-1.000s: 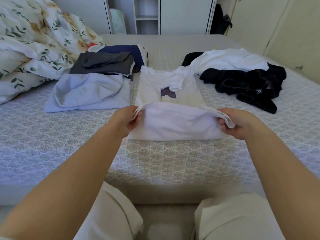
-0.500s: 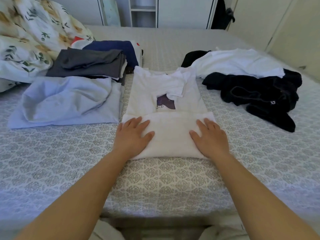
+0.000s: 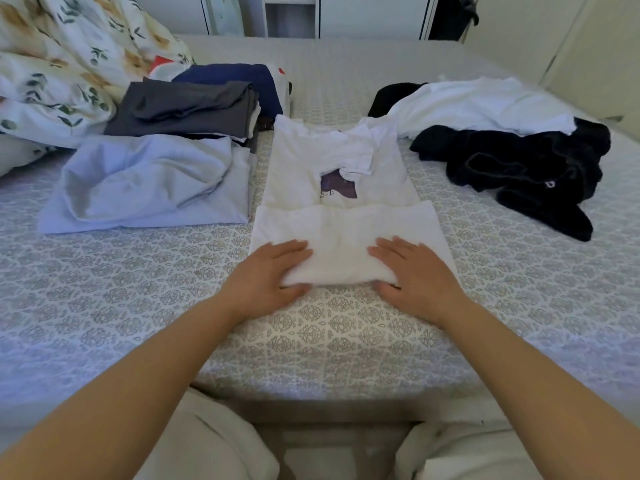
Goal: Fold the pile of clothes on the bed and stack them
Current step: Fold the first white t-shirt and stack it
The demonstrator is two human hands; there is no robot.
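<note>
A white T-shirt (image 3: 341,161) with a purple print lies flat in the middle of the bed, its lower part folded up over itself. My left hand (image 3: 266,277) and my right hand (image 3: 414,277) are at the near folded edge. On each hand the fingers lie on top of the cloth and the thumb sits under the edge, pinching the fold. To the left lie a folded light-blue garment (image 3: 149,185) and a stack of folded dark grey (image 3: 183,109) and navy clothes (image 3: 239,76). Unfolded black clothes (image 3: 526,168) and a white garment (image 3: 481,105) lie in a pile to the right.
A floral duvet (image 3: 59,64) is bunched at the far left. The patterned bedspread (image 3: 311,334) runs to the near bed edge just above my knees. White wardrobe doors (image 3: 370,15) stand beyond the bed.
The lifted bottom of the T-shirt was laid down over the shirt and pressed flat. My hands have since slid back to the near fold, with thumbs now under its edge.
</note>
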